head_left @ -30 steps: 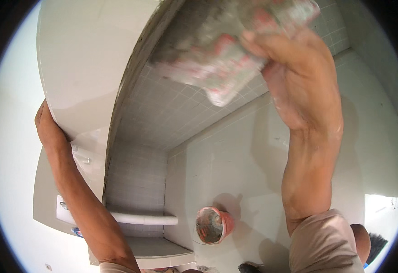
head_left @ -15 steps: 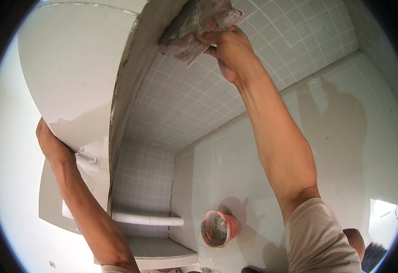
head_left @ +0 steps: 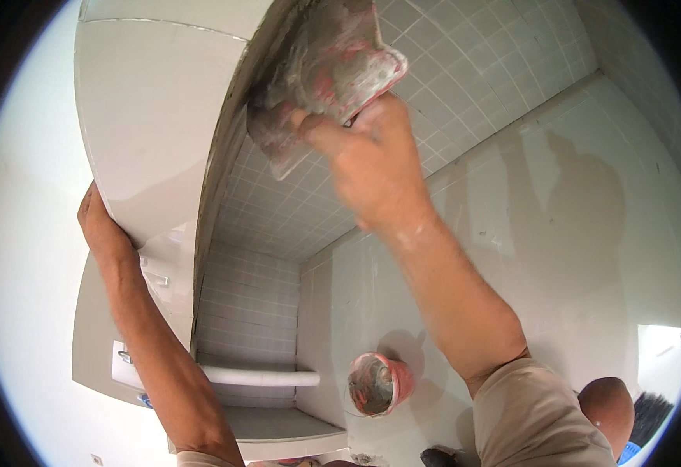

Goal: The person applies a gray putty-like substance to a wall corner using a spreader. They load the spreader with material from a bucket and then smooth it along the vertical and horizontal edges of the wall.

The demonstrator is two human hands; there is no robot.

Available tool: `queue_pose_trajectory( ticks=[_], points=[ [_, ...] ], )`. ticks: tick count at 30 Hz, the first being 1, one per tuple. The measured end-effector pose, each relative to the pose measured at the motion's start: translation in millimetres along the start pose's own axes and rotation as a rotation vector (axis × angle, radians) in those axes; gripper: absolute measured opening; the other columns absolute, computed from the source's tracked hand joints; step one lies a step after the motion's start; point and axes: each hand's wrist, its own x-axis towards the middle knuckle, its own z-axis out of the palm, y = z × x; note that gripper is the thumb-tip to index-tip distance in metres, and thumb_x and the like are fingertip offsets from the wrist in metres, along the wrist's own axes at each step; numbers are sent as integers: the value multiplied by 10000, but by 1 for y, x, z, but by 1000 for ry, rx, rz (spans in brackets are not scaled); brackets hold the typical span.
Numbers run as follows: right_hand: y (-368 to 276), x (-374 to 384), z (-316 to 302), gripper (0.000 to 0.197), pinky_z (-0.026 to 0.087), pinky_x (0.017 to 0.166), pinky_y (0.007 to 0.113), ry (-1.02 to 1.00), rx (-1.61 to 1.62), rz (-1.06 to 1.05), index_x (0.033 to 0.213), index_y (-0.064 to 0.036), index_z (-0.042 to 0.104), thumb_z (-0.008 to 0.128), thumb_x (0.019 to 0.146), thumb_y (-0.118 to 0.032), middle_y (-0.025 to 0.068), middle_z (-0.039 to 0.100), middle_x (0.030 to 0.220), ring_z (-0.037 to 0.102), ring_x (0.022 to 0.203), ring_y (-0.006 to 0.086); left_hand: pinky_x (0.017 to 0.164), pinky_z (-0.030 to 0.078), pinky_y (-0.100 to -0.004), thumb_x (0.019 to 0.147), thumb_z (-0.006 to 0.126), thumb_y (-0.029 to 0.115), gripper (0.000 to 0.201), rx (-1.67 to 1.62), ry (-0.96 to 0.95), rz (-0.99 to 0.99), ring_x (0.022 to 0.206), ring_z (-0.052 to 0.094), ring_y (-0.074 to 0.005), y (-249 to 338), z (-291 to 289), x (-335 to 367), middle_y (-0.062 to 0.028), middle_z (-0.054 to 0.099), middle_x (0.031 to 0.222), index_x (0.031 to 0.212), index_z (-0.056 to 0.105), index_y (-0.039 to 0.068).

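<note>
My right hand (head_left: 381, 167) is closed on a flat red plastic piece (head_left: 329, 66), thickly smeared with grey mortar. The piece sits against the rough edge (head_left: 228, 117) of a large glossy white slab (head_left: 150, 109); its exact kind is unclear under the mortar. Over on the left, my left hand (head_left: 105, 226) is bent around the slab's outer edge. The slab covers part of that hand, including most of its fingertips.
A red bucket (head_left: 400, 385) with grey mortar inside stands on the pale floor (head_left: 473, 311). Small grey tiles (head_left: 473, 86) line the recess. A white pipe (head_left: 263, 377) crosses near its lower end. A dark bristled object (head_left: 652, 416) lies at lower right.
My right hand and the mortar-smeared red piece have moved down and somewhat left in view, showing more of the piece. My left hand keeps its hold at the slab's edge.
</note>
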Motion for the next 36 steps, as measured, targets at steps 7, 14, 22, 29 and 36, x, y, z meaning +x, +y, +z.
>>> queue_pose_trajectory(
  ticks=[7,14,22,29,36],
  points=[
    [-13,-45,37,415,489,866,472,-8,-135,-142,1167,85,546,553,754,44,270,581,1088,602,958,395,828,478,-325,944,468,289,407,5,-4,-14,901,622,-202,8,3,-2,-123,685,1011,1071,656,-49],
    [-16,-99,50,355,496,816,445,47,-427,-363,1191,94,520,526,841,39,276,546,1188,594,918,391,881,481,-316,952,501,287,434,-5,-30,-71,972,635,-230,-3,0,5,-149,683,1063,1176,639,-59],
    [52,-85,-4,324,494,860,494,157,-357,78,1173,78,569,601,877,-51,306,637,1066,630,990,447,842,484,-322,946,465,257,388,9,-5,-49,927,627,-213,7,-2,0,-131,678,1012,1101,654,-45],
    [111,57,-26,274,464,891,343,171,-154,152,1135,64,594,625,888,-52,138,663,1035,596,1008,225,809,501,-338,956,442,255,381,-54,22,1,937,636,-224,-2,-3,-1,-124,671,1044,1103,636,-38],
    [73,1,14,362,490,893,429,27,-186,125,1197,80,568,571,838,35,251,679,1029,657,1042,368,723,501,-323,944,456,233,357,-101,39,26,821,632,-207,-3,-1,-2,-135,673,938,985,653,-62]
  ],
)
